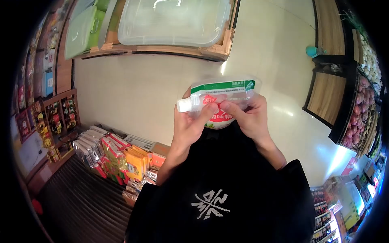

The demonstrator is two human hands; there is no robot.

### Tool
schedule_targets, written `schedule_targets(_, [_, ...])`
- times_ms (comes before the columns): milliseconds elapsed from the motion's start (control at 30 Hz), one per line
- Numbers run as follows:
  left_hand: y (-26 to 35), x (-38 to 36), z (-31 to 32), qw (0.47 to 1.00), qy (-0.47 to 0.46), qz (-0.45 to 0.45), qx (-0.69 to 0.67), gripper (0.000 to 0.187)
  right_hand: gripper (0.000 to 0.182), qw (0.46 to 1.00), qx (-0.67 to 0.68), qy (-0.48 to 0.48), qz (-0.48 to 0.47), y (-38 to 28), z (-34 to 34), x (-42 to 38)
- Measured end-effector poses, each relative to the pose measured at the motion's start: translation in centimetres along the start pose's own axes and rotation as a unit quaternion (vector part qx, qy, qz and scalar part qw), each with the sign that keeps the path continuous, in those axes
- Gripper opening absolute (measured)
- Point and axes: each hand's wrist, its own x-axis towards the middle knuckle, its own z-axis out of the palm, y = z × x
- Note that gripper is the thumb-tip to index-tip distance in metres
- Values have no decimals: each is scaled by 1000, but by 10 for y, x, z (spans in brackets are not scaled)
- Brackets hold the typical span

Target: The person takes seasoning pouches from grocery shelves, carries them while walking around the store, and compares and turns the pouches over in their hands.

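Observation:
A clear plastic spout pouch [239, 95] with a green printed band, a red label and a white screw cap [184, 105] is held up in front of my chest. My left hand [189, 124] is closed on the cap side, its thumb pressing the printed front just behind the spout. On the opposite side my right hand [254, 117] grips the pouch, with its thumb tip close to the left one. Most fingers of both hands are hidden behind the pouch. The cap points to the left and sits on the spout.
Large lidded plastic bins [174, 24] stand in a wooden-edged unit ahead. Packaged goods [137, 160] are stacked at lower left, beside a dark ribbed surface [81, 198]. Along the right run wooden produce stands with reddish-purple produce [358, 113]. Pale floor [133, 89] lies between them.

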Motion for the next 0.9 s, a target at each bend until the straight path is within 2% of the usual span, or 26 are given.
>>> schedule_targets(100, [-3,15,-18,999,-7,-10,34,30,13,999,26,22,-16,2,9,15])
schedule_targets(200, [-6,32,-44,996,-49,48,51,26,13,998,-27,52,8,4,21,32])
schedule_targets(300, [1,57,-65,996,-65,22,51,23,13,996,4,78,34,6,41,50])
schedule_targets(700, [88,150,-148,990,-113,64,51,23,16,984,14,176,12,-19,152,138])
schedule_targets(800, [113,161,-158,982,-147,95,76,23,20,980,-25,195,-17,-29,168,142])
schedule_targets(900, [146,169,-158,968,-189,115,115,22,27,970,-28,196,-142,-40,180,145])
